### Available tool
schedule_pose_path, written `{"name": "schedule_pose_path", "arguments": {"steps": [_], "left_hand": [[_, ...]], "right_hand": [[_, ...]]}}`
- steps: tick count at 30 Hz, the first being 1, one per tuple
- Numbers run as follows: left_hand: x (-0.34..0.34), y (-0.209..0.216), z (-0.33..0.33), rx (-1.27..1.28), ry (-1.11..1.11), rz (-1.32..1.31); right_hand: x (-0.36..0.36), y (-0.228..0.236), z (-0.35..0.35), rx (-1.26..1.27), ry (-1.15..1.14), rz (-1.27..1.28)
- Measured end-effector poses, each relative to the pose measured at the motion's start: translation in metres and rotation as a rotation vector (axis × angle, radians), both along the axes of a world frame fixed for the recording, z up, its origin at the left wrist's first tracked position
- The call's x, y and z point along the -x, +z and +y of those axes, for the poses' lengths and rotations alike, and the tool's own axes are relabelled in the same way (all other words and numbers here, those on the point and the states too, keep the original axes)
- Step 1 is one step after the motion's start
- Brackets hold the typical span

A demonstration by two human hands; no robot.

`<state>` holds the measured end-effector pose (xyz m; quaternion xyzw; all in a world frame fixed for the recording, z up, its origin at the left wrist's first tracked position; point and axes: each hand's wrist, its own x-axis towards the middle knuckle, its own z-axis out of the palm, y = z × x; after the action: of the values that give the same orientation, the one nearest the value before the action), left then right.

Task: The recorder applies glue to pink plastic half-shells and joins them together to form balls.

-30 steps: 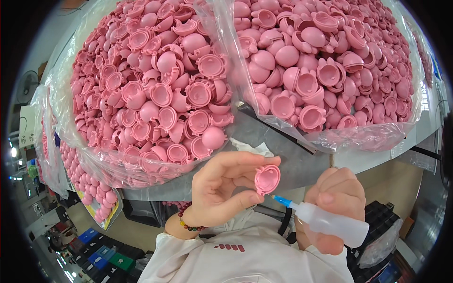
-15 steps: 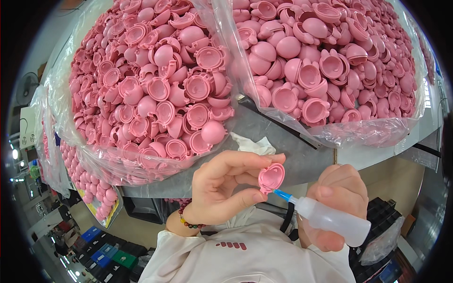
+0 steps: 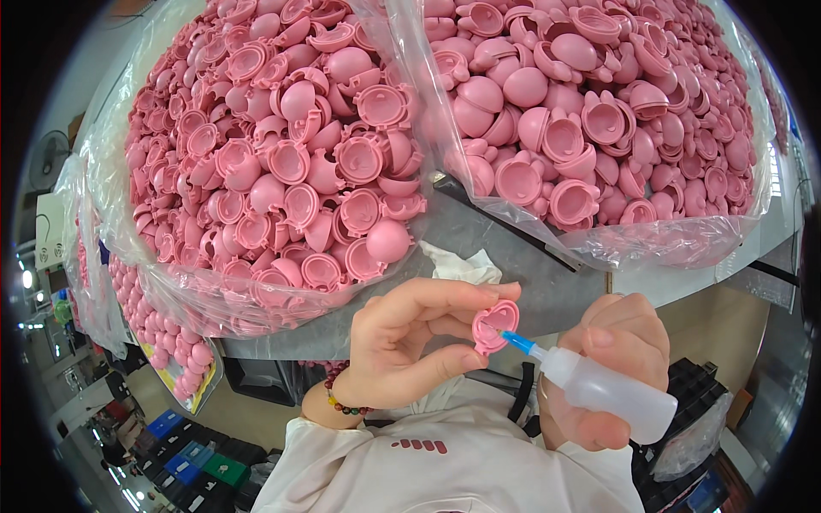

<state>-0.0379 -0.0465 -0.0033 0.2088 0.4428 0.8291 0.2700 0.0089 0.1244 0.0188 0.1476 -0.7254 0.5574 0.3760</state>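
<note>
My left hand [image 3: 410, 346] pinches a small pink plastic half-shell [image 3: 489, 332] between thumb and fingertips, its hollow side turned toward my right hand. In my right hand [image 3: 611, 359] is a translucent white squeeze bottle [image 3: 607, 392], held at a slant. The blue dispensing tip [image 3: 523, 344] of the bottle points up and to the left and reaches over the rim into the shell's hollow. I cannot make out any liquid. A crumpled white tissue [image 3: 462, 263] lies on the table just beyond my left hand.
Two large heaps of pink plastic shells, one at left [image 3: 286, 162] and one at right [image 3: 603, 120], sit in clear plastic bags on the grey table [image 3: 466, 224]. A dark strip [image 3: 513, 224] runs between them. Pink balls [image 3: 175, 346] fill a tray lower left.
The bottle's blue tip has moved up from the shell's lower edge to inside its hollow. The shell has tilted and shifted slightly right.
</note>
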Motion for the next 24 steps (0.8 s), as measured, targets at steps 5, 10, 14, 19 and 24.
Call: {"name": "schedule_pose_path", "arguments": {"steps": [5,10,14,19,24], "left_hand": [[-0.003,0.002,0.001,0.055,0.028,-0.055],[-0.002,0.001,0.001,0.064,0.022,-0.013],[-0.002,0.001,0.0,0.056,0.035,-0.029],[0.001,-0.001,0.0,-0.011,-0.001,0.028],[0.0,-0.003,-0.002,-0.021,0.015,0.035]], "right_hand": [[0.001,-0.004,0.001,-0.054,-0.073,0.015],[0.001,-0.004,0.0,-0.073,-0.12,0.002],[0.0,-0.006,0.0,-0.072,-0.171,0.021],[-0.007,-0.006,0.004,-0.092,-0.188,-0.002],[-0.012,-0.005,0.003,-0.069,-0.144,-0.043]]}}
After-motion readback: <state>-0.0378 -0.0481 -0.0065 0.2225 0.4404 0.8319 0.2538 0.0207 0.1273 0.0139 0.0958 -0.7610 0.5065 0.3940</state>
